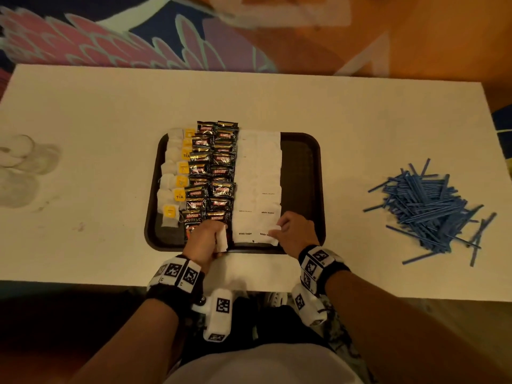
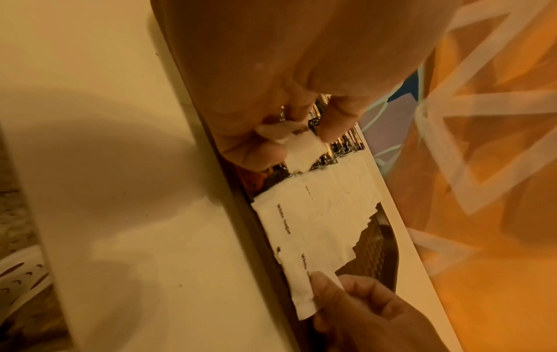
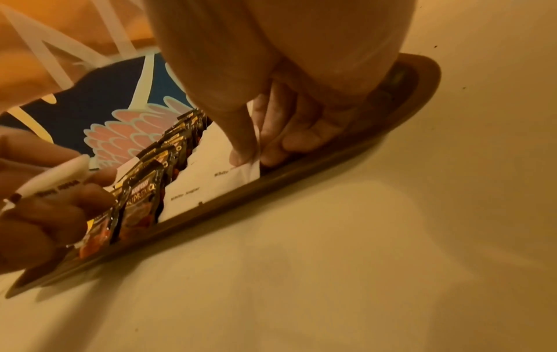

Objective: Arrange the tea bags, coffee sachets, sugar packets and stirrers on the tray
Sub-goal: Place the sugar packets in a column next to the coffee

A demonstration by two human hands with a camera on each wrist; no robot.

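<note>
A dark brown tray [image 1: 302,167] lies mid-table. It holds a column of tea bags [image 1: 177,178] with yellow tags, two columns of black coffee sachets [image 1: 213,173] and two columns of white sugar packets [image 1: 259,187]. My left hand [image 1: 206,239] hovers over the tray's near edge and grips white sugar packets [image 1: 222,239] [image 2: 301,150] [image 3: 51,177]. My right hand [image 1: 291,231] pinches the nearest right-hand sugar packet [image 1: 270,235] [image 2: 304,293] [image 3: 241,166] at its corner, thumb on top. A heap of blue stirrers [image 1: 426,206] lies on the table, right of the tray.
The tray's right third [image 1: 300,189] is bare. The white table [image 1: 83,120] carries faint round stains [image 1: 25,167] at far left. A patterned carpet [image 1: 110,37] lies beyond the far edge. The near table edge runs just under my wrists.
</note>
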